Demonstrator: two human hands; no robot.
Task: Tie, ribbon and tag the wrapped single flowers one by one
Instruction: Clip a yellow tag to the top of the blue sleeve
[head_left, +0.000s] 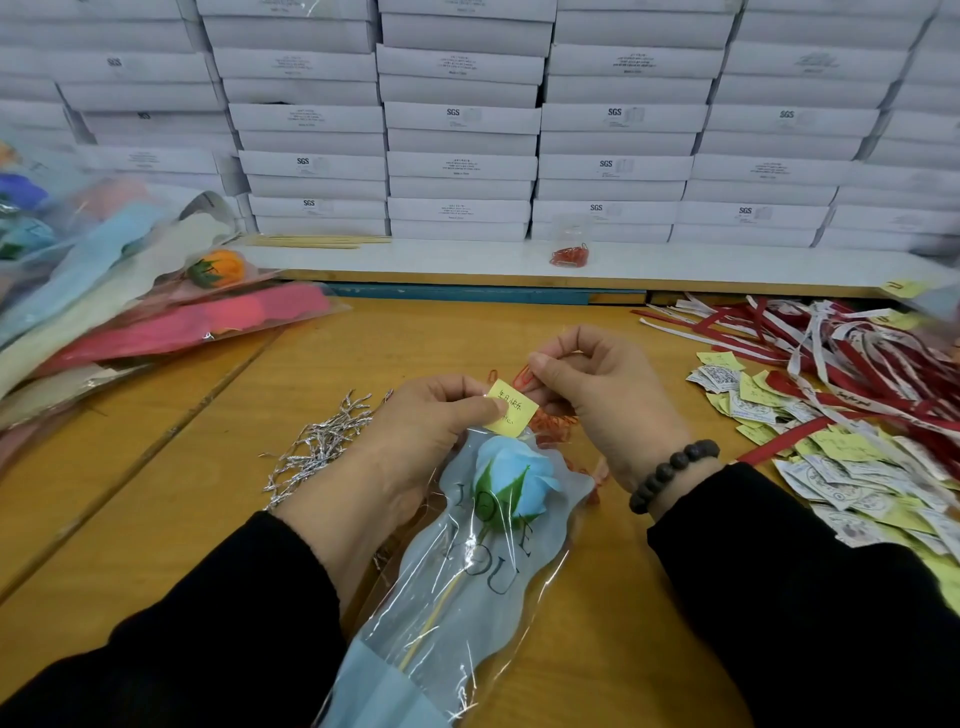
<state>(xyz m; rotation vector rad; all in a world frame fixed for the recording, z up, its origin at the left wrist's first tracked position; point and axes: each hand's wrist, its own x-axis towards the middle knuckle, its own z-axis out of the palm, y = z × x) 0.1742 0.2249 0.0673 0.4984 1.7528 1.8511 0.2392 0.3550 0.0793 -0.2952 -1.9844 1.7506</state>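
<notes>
At the table's near edge: tagging the wrapped flower (511, 483).
Left hand (431, 431) pinches yellow tag (511, 408) against wrapper top; right hand (597, 395) pinches red paper clip (524, 376). Risk: tag slips if clip misses both layers.

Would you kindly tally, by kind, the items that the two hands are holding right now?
yellow paper tag: 1
red wire paper clip: 1
pale blue rose in a clear wrapper: 1
Total: 3
</notes>
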